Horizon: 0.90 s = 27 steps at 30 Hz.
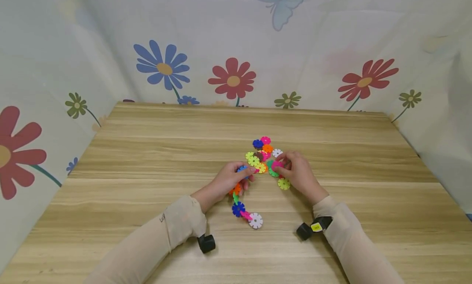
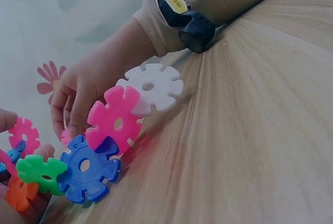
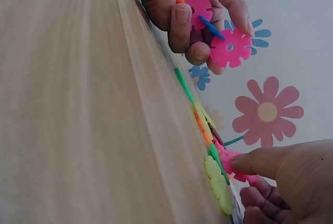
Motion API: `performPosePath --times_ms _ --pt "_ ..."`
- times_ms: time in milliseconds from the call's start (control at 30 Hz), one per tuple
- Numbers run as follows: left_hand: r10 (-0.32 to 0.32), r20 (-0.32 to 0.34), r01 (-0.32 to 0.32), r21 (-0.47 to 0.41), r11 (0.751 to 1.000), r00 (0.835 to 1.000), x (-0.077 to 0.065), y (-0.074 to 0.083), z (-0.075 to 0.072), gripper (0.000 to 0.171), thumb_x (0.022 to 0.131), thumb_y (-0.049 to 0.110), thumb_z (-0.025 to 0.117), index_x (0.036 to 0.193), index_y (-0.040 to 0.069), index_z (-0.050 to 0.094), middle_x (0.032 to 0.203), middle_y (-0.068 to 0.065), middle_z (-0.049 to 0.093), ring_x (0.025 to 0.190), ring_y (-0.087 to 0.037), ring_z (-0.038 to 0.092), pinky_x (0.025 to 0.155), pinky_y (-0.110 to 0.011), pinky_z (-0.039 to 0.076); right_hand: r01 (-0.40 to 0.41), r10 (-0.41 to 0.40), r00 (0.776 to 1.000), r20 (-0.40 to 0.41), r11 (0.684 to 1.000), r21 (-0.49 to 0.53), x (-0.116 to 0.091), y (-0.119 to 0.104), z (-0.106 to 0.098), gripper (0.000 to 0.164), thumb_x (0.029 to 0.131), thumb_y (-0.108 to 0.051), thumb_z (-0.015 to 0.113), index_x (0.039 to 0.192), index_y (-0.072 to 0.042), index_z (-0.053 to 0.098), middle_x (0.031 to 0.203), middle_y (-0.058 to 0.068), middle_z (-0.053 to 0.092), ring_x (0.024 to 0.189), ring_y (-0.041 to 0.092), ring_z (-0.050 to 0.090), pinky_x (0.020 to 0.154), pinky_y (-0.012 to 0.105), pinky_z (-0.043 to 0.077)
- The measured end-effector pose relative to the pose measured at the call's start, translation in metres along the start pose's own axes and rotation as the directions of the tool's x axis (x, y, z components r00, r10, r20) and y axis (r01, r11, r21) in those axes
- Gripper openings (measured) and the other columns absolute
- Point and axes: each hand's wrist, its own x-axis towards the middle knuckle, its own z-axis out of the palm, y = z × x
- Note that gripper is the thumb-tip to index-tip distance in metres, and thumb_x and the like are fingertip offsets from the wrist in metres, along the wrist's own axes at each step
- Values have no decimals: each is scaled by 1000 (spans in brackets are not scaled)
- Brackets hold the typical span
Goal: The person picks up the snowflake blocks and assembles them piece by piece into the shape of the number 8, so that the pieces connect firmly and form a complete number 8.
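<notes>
A chain of slotted plastic discs hangs from my left hand (image 1: 225,179), which grips it by its upper part. In the left wrist view it runs from a white disc (image 2: 164,88) through a pink disc (image 2: 115,117), a blue disc (image 2: 96,177) and a green disc (image 2: 36,169) to an orange disc (image 2: 22,193) among the fingers. At the chain's other end, a pink disc (image 3: 229,52) sticks out by the left fingertips in the right wrist view. Over the right edge of a loose disc pile, my right hand (image 1: 302,175) pinches another pink disc (image 1: 277,165) between thumb and fingers.
Loose discs lie in a pile just beyond the hands, among them a yellow disc (image 1: 253,161), a dark blue disc (image 1: 257,144) and a white disc (image 1: 277,153). One yellow-green disc (image 1: 284,184) lies below the right fingers. Flowered cloth (image 1: 295,67) hangs behind the wooden table (image 1: 166,140).
</notes>
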Motion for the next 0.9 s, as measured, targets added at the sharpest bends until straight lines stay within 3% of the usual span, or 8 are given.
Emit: performPosePath --times_ms 233,300,467,567,733,900 --pt "-3 -1 3 -3 1000 1000 1 -2 0 30 99 22 53 107 -6 58 83 -4 62 53 -9 52 43 -20 45 13 -13 1000 -5 998 64 -1 -3 -2 16 92 -13 64 101 -1 66 93 13 63 82 21 54 70 26 45" --pt "-4 -2 4 -7 1000 1000 1 -1 0 30 99 21 52 108 -7 58 84 -4 62 53 -9 52 42 -20 44 14 -17 1000 22 992 123 -2 -6 -3 16 95 -15 61 102 -1 64 90 13 63 77 20 55 67 25 46" --pt "-4 -1 4 -20 1000 1000 1 1 1 31 100 22 51 107 -7 56 84 -6 63 51 -9 51 42 -19 44 -4 -68 981 181 929 370 -4 -11 -5 16 98 -11 54 105 3 58 78 14 59 60 13 55 51 23 46" --pt "-2 1 2 -18 1000 1000 1 1 1 30 100 24 51 105 -6 55 84 -7 63 51 -9 51 42 -20 43 -8 -107 968 228 891 454 -5 -14 -4 18 97 -8 55 107 6 58 74 12 57 55 9 51 47 23 44" --pt "-6 -1 6 -15 1000 1000 0 2 2 28 101 23 50 105 -4 55 84 -8 64 51 -9 51 42 -20 43 -21 -111 965 237 870 493 -6 -18 -2 20 97 -9 56 109 7 60 72 13 58 55 7 49 47 22 44" --pt "-11 13 11 -1 1000 1000 -1 3 2 29 101 25 49 104 -3 54 83 -6 63 51 -9 50 42 -19 43 -24 -104 963 248 886 463 -7 -20 0 21 97 -11 56 108 5 63 71 13 57 56 8 50 48 21 45"
